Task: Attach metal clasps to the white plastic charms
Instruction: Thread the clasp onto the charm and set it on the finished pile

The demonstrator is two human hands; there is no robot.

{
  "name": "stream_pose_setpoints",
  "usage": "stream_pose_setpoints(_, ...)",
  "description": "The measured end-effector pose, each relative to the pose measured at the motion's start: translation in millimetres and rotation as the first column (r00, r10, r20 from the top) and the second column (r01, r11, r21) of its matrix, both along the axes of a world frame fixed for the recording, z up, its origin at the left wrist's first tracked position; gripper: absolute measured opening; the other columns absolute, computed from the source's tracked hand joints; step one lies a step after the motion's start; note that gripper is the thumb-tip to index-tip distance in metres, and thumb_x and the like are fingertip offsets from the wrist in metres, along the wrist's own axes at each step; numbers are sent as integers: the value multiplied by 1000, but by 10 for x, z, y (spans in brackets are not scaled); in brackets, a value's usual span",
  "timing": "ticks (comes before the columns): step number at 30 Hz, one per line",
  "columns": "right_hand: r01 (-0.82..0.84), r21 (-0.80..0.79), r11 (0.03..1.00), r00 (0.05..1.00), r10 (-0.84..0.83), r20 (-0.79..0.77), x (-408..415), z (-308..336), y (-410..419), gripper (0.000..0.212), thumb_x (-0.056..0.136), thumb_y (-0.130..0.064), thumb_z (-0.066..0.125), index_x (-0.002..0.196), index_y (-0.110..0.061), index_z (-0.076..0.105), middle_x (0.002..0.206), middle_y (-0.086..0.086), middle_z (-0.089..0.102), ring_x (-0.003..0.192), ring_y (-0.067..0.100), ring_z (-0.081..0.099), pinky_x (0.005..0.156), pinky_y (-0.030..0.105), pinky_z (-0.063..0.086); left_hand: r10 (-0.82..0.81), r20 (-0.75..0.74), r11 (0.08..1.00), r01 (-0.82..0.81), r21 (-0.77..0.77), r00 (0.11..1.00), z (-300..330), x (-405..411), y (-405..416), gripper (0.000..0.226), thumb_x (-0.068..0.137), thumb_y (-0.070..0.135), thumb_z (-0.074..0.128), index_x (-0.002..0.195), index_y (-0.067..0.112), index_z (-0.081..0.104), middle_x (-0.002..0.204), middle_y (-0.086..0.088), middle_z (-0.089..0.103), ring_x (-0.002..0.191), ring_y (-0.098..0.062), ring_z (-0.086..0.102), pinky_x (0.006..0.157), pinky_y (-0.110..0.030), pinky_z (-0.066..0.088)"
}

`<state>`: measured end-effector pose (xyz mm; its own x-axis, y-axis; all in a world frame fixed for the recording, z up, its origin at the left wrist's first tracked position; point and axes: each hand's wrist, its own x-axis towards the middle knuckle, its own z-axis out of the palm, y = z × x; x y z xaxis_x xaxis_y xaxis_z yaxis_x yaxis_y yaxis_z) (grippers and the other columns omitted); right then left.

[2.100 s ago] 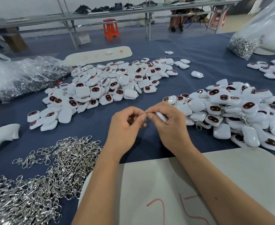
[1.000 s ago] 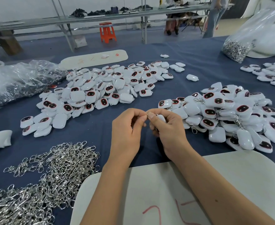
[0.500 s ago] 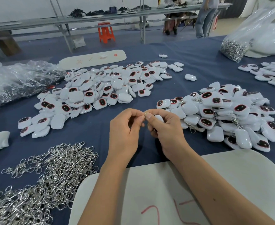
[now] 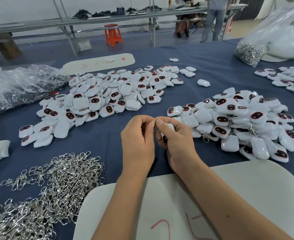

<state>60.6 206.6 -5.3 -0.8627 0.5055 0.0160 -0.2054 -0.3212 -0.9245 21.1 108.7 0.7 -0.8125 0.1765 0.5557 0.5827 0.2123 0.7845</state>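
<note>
White board w/ red marks (image 4: pixel 246 196) lying at table's near edge; another white board (image 4: pixel 99 64) sitting toward far edge. Crumpled clear plastic bag (image 4: pixel 21 85) lying at left edge. Orange stool (image 4: pixel 113 34) standing on floor beyond table, near long bench (image 4: pixel 90 20). Person in jeans (image 4: pixel 212 21) standing in bkgd.

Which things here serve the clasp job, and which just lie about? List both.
In the job: left hand, right hand, charm in it, clasp pile, bare charm pile, clasped charm pile.
Lying about: orange stool, crumpled plastic bag, white board.
</note>
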Motion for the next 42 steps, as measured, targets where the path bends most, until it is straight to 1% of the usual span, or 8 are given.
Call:
stream_pose_setpoints(7,8,26,1000,1000,-8,-11,-17,-25,-13,15,101,-8,63,98,0,75,62,8,55,60,16,49,52,23,38,42,-23,998,-43,-42,999,2,-4,5,11,99,8,60,92,14,66,84,7,67,80,-8,63,72,-14,45)
stream_pose_setpoints(12,121,178,977,987,-137,83,-33,-50,4,13,99,-12,68,101,-19,79,66,-4,63,56,6,52,52,17,44,14,-45,992,-19,-123,999,9,-64,-125,13,100,6,56,94,14,64,86,9,65,81,-10,63,73,-16,46)
stream_pose_setpoints(15,137,307,942,972,-187,142,-51,-70,122,33,101,-5,61,127,-24,70,91,8,64,58,-1,55,62,10,46,-33,-33,983,26,-179,999,13,-113,-215,17,101,5,53,93,17,62,85,9,64,81,-9,64,73,-14,46)
stream_pose_setpoints(18,93,380,920,980,-152,130,-41,-37,215,39,103,-7,61,137,-28,60,108,6,74,70,0,68,77,21,58,-75,-8,968,71,-241,997,8,-140,-259,19,101,4,53,90,18,61,86,9,64,81,-9,64,74,-24,50)
stream_pose_setpoints(23,106,200,974,989,-125,81,-22,-4,232,17,96,-14,73,111,-14,65,81,10,73,58,13,64,49,23,46,-128,42,942,135,-308,991,4,-128,-254,22,98,0,51,86,16,59,85,7,63,81,-12,62,76,-33,50)
stream_pose_setpoints(28,98,300,949,988,-129,84,-29,-27,233,8,98,-14,70,92,-14,77,55,-8,57,47,8,47,46,17,38,-163,71,912,178,-371,984,3,-112,-235,20,97,1,53,84,15,58,83,4,62,81,-18,59,75,-41,50)
stream_pose_setpoints(37,151,581,799,975,-218,47,-34,-40,228,18,89,-13,73,76,-25,77,69,-16,70,63,7,56,64,19,45,-119,100,886,151,-438,988,-34,-121,-216,19,97,5,53,85,19,58,87,7,62,84,-15,58,77,-41,50)
stream_pose_setpoints(42,164,646,746,966,-253,47,-12,-14,208,15,87,-10,72,80,-22,79,80,-9,76,80,24,68,79,39,58,-97,121,868,144,-475,988,-57,-115,-190,17,98,6,49,89,18,58,89,5,61,84,-19,58,76,-47,51)
